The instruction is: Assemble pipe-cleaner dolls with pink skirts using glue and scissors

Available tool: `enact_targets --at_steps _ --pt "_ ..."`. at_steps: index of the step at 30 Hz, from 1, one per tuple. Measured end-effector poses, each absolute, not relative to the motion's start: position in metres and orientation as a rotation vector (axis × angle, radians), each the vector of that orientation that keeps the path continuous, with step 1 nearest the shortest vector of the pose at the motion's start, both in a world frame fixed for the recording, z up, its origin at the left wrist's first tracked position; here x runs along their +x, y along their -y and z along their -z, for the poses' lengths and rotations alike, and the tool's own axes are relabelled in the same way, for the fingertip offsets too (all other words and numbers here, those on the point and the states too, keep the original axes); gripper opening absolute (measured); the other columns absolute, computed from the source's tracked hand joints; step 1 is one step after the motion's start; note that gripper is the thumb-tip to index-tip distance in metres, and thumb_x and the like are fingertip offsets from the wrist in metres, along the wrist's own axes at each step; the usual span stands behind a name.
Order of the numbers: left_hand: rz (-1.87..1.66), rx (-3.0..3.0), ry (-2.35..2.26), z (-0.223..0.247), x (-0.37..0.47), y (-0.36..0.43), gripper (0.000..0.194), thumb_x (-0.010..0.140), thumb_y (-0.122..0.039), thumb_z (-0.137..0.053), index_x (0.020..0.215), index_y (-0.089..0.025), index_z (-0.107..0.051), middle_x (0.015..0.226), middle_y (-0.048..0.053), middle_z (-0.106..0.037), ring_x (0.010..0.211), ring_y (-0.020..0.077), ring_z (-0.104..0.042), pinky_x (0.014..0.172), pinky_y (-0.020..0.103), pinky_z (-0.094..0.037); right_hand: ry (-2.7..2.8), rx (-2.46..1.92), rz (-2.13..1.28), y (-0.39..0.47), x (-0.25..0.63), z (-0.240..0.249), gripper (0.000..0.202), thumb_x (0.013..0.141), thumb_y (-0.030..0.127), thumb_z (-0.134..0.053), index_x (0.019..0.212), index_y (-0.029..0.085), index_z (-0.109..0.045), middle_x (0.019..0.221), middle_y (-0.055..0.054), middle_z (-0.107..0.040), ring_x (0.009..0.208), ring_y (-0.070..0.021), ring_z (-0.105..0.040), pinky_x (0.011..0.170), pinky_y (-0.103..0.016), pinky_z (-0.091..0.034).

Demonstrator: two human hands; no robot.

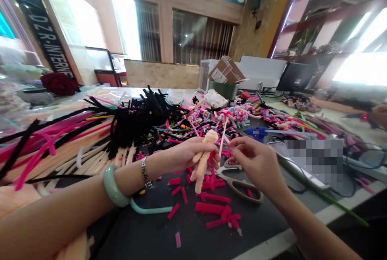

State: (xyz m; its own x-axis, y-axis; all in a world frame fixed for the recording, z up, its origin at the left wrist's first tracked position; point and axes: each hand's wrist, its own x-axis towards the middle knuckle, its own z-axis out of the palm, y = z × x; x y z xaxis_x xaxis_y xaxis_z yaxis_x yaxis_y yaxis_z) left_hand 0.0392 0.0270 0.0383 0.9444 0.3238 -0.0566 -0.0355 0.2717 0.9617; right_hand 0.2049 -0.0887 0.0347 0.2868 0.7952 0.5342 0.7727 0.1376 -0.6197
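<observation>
My left hand (193,153) is closed around a small peach figure (203,163) of fuzzy pipe cleaner, with a rounded top and several limb-like strands hanging down. A thin pale strand (223,139) stands up just right of it. My right hand (256,159) is beside it, apart from the figure, with thumb and fingertips pinched together; whatever is between them is too small to make out. Below the hands lie scissors (246,189) with grey-brown handles, partly hidden behind my left hand. Cut hot-pink pipe cleaner pieces (211,207) are scattered on the dark mat (145,231).
Black pipe cleaners (136,119) and long peach ones (99,147) lie at the left. Behind spreads a heap of colourful pieces (232,115). At the right are a blue glue gun (256,132), cables and a phone-like slab (299,167). Another person's hand (379,115) shows far right.
</observation>
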Motion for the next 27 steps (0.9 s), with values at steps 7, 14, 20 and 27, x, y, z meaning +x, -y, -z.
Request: enact_targets --at_steps 7,14,20,27 --pt "-0.311 1.341 -0.253 -0.035 0.04 -0.028 0.013 0.083 -0.023 -0.057 0.085 -0.011 -0.061 0.078 0.006 -0.065 0.071 0.0145 -0.065 0.07 0.026 -0.052 1.734 -1.799 -0.057 0.082 0.218 -0.025 0.016 0.078 0.027 -0.063 0.092 0.022 -0.07 0.053 0.003 -0.064 0.049 -0.0178 -0.059 0.047 -0.026 -0.038" --pt "-0.307 1.796 -0.383 -0.04 0.04 -0.014 0.011 0.085 -0.025 -0.052 0.089 -0.014 -0.053 0.06 -0.003 -0.056 0.041 0.0062 -0.049 0.039 0.013 -0.036 1.743 -1.568 0.128 0.09 0.212 -0.036 0.03 0.089 0.04 -0.056 0.111 0.02 -0.062 0.086 -0.003 -0.07 0.075 -0.0167 -0.065 0.071 -0.027 -0.049" --pt "-0.08 1.843 -0.289 -0.044 0.037 -0.004 0.007 0.09 -0.027 -0.042 0.094 -0.021 -0.041 0.041 -0.008 -0.048 0.025 0.0079 -0.038 0.03 0.013 -0.027 1.811 -1.306 0.238 0.094 0.205 -0.036 0.023 0.084 0.025 -0.066 0.106 0.018 -0.065 0.092 -0.004 -0.07 0.082 -0.0155 -0.065 0.077 -0.024 -0.049" --pt "-0.009 1.922 -0.291 -0.051 0.034 -0.005 0.008 0.086 -0.019 -0.042 0.093 -0.022 -0.042 0.042 -0.008 -0.051 0.026 0.0092 -0.041 0.029 0.015 -0.034 1.614 -1.221 -0.335 0.086 0.208 -0.029 0.019 0.075 0.026 -0.074 0.093 0.021 -0.07 0.083 -0.001 -0.071 0.076 -0.0168 -0.066 0.069 -0.026 -0.052"
